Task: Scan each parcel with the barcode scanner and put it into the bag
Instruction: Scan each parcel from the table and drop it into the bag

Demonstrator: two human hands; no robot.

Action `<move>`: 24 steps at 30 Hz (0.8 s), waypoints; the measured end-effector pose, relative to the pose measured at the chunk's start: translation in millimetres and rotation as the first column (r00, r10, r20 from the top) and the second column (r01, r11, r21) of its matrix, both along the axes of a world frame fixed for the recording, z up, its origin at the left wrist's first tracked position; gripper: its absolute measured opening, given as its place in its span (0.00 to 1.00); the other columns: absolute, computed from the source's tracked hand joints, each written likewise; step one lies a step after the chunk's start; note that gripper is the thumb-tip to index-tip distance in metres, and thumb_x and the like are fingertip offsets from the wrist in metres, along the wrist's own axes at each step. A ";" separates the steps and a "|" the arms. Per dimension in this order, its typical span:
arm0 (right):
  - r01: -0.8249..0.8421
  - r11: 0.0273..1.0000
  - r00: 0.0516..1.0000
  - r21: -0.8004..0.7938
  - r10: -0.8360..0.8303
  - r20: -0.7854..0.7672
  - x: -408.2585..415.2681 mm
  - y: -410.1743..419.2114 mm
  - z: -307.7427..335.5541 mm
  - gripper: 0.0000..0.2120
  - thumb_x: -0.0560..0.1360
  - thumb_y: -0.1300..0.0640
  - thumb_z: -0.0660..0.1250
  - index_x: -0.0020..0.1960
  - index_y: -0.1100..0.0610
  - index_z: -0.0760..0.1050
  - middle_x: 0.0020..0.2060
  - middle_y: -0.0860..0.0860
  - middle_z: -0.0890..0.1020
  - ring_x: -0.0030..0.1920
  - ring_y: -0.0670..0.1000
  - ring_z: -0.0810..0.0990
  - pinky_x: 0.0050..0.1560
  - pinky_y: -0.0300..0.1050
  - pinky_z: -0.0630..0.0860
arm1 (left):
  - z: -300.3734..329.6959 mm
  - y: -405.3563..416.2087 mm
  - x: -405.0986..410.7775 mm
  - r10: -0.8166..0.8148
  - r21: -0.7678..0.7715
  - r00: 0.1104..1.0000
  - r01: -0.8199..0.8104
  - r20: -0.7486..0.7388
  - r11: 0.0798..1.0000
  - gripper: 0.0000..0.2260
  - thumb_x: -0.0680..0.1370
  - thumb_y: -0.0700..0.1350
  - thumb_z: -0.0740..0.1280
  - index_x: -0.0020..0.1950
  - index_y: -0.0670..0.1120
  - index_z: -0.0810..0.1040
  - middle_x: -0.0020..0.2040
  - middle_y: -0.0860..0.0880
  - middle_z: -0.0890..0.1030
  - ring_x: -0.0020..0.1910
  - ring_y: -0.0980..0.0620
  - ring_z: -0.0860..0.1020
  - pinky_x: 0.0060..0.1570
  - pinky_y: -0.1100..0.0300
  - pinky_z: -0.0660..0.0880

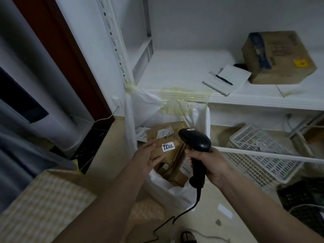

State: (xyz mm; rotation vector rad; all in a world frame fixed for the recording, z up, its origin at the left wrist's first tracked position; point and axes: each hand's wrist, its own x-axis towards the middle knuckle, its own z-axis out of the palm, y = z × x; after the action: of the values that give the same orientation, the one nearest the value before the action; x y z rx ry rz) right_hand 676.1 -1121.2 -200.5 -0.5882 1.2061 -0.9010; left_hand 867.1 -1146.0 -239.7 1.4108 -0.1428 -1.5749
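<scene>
Right hand gripping black scanner by its handle; left hand, fingers spread, resting on brown parcel labelled "1021", upside down, atop other parcels inside white bag taped to shelf. One box on shelf.

Left hand open; right hand gripping.

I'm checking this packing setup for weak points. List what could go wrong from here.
1. The white bag hangs from yellowish tape on the shelf edge; the piled cardboard parcels might pull it loose.
2. The scanner cable trails on the floor and could snag.
3. The left hand is open over the top parcel, which looks tilted and may slide.
</scene>
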 end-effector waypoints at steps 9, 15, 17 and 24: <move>-0.157 0.986 0.985 0.053 0.160 -0.066 -18.9 -70.5 -28.8 0.12 0.69 0.67 0.74 0.51 0.64 0.79 0.39 0.57 0.80 0.39 0.53 0.78 0.49 0.48 0.77 | -30.7 -53.6 -28.9 -0.067 0.021 0.997 0.066 0.034 0.998 0.18 0.79 0.34 0.63 0.69 0.40 0.71 0.66 0.40 0.75 0.56 0.43 0.77 0.55 0.47 0.76; -0.253 0.966 0.965 0.054 0.256 -0.065 -5.3 -85.9 -28.9 0.05 0.70 0.67 0.72 0.45 0.62 0.79 0.35 0.57 0.78 0.38 0.55 0.77 0.46 0.50 0.74 | -22.7 -53.1 -22.2 -0.213 0.191 0.930 0.161 0.299 0.968 0.08 0.80 0.36 0.64 0.58 0.39 0.77 0.47 0.44 0.78 0.44 0.48 0.78 0.42 0.56 0.79; -0.305 0.951 0.951 0.051 0.307 -0.045 5.2 -86.7 -26.8 0.04 0.70 0.67 0.72 0.45 0.62 0.79 0.35 0.57 0.78 0.38 0.55 0.77 0.44 0.49 0.73 | -14.8 -48.7 -11.1 -0.275 0.254 0.862 0.178 0.425 0.951 0.04 0.80 0.38 0.64 0.46 0.41 0.77 0.40 0.43 0.76 0.38 0.50 0.75 0.40 0.60 0.74; -0.533 0.846 0.846 0.017 0.533 -0.019 64.2 -65.6 -20.7 0.07 0.71 0.65 0.72 0.46 0.66 0.78 0.34 0.58 0.78 0.36 0.54 0.77 0.40 0.47 0.74 | -12.2 12.1 48.8 -0.404 0.382 0.413 0.139 0.816 0.914 0.11 0.76 0.44 0.70 0.57 0.43 0.80 0.54 0.44 0.82 0.54 0.46 0.80 0.55 0.55 0.76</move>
State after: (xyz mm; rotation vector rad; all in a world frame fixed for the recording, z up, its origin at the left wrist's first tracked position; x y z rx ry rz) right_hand 740.3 -1186.7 -221.2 -0.8739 0.9874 -0.4112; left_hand 915.9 -1133.9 -251.9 2.4381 -0.8778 -0.9132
